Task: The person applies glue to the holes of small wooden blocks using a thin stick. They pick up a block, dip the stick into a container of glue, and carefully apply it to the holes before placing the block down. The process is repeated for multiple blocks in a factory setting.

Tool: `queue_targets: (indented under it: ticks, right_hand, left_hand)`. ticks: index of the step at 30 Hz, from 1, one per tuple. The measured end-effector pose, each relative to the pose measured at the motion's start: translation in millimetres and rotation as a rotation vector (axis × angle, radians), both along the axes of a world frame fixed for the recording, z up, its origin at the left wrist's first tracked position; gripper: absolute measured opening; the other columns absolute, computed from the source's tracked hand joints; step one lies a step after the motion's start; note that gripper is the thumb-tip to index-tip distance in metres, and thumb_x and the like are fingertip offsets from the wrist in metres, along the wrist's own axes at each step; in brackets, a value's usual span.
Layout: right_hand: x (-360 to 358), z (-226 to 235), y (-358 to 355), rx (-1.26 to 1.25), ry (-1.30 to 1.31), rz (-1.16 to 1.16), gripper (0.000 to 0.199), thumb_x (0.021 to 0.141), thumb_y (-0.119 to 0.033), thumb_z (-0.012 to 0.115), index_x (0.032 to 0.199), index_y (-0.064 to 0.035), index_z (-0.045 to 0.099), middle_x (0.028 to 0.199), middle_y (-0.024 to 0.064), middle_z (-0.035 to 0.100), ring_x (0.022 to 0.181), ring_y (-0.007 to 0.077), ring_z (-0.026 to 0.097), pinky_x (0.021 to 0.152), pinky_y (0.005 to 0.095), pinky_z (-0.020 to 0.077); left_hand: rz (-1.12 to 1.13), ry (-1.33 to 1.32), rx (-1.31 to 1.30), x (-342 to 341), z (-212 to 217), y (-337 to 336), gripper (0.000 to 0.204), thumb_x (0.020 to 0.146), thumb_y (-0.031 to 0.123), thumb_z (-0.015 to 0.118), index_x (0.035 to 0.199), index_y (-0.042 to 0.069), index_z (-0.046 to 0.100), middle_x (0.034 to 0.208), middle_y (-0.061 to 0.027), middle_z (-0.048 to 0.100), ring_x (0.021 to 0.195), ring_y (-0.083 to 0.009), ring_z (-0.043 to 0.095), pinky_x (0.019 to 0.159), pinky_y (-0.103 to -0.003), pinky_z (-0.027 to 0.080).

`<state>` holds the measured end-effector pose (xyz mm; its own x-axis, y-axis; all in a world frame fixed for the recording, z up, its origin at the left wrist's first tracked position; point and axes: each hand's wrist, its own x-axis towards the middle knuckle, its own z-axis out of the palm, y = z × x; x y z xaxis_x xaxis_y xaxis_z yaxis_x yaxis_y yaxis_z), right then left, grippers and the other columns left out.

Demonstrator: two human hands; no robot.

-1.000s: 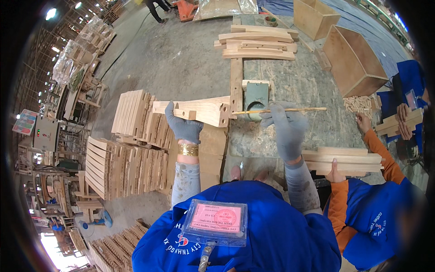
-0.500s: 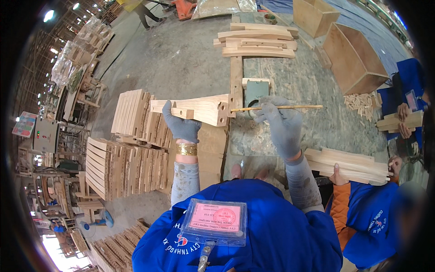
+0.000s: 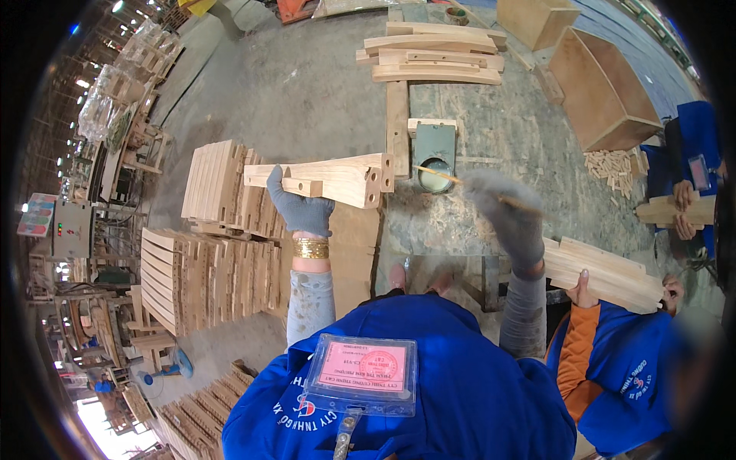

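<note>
Having stacked wooden slats [image 3: 208, 180] left of the fingers [image 3: 280, 193], gripping pale wooden pieces [image 3: 333, 175] in the closed left hand [image 3: 304, 211] and, with a green holder [image 3: 435, 142] of whitish liquid [image 3: 437, 185] to the left of the other fingers, holding a thin stick [image 3: 438, 174], tip leftward, in the curled, blurred right hand [image 3: 504, 208].

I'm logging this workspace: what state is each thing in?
Wood piece: held, holed end rightward
Green container: open, pale contents showing
Stick: held, crossing the container's opening in view
Left hand: gloved, closed around wood
Right hand: gloved, holding stick, blurred
Dowels: loose, heaped
Slats: lying grouped
</note>
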<state>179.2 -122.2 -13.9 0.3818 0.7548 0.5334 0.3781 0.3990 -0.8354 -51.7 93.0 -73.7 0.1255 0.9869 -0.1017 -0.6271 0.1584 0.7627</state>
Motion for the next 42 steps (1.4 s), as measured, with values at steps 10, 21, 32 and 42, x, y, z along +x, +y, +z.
queue_targets:
  ticks: [10, 21, 32, 42]
  right_hand:
    - [-4.1, -133.3, 29.9, -0.460, 0.138, -0.441, 0.012, 0.079, -0.013, 0.062, 0.086, -0.0036, 0.063, 0.071, 0.0092, 0.063, 0.060, 0.0166, 0.059, 0.058, 0.0293, 0.0461]
    - [-4.1, -170.8, 38.1, -0.380, 0.192, -0.384, 0.011, 0.080, -0.008, 0.062, 0.088, 0.0000, 0.063, 0.069, 0.0072, 0.062, 0.060, 0.0141, 0.058, 0.057, 0.0263, 0.0451]
    - [-4.7, -169.7, 33.9, -0.423, 0.564, -0.358, 0.014, 0.083, -0.010, 0.058, 0.091, -0.0006, 0.064, 0.072, 0.0060, 0.062, 0.063, 0.0092, 0.056, 0.058, 0.0235, 0.0445]
    - [54.6, -154.4, 63.4, -0.344, 0.678, -0.433, 0.024, 0.084, -0.018, 0.058, 0.088, 0.0052, 0.063, 0.075, 0.0080, 0.062, 0.065, 0.0119, 0.056, 0.058, 0.0239, 0.0460]
  left_hand:
    - [-0.074, -0.077, -0.176, -6.8, -11.2, -2.2, 0.069, 0.079, 0.046, 0.049, 0.130, 0.003, 0.032, 0.124, -0.0232, 0.043, 0.113, -0.0372, 0.046, 0.096, -0.049, 0.038]
    - [-0.012, 0.065, -0.017, -22.4, -33.2, -0.9, 0.042, 0.091, 0.031, 0.042, 0.126, 0.017, 0.023, 0.122, -0.0243, 0.040, 0.104, -0.0408, 0.052, 0.085, -0.048, 0.049]
    - [-0.063, -0.163, -0.105, -17.7, -27.1, 1.3, 0.044, 0.089, 0.022, 0.050, 0.126, 0.017, 0.027, 0.126, -0.0204, 0.036, 0.109, -0.0348, 0.047, 0.087, -0.047, 0.048]
    - [-0.074, -0.079, -0.219, -14.6, -18.5, 8.1, 0.068, 0.080, 0.043, 0.051, 0.129, 0.003, 0.028, 0.126, -0.0249, 0.039, 0.112, -0.0377, 0.045, 0.094, -0.047, 0.041]
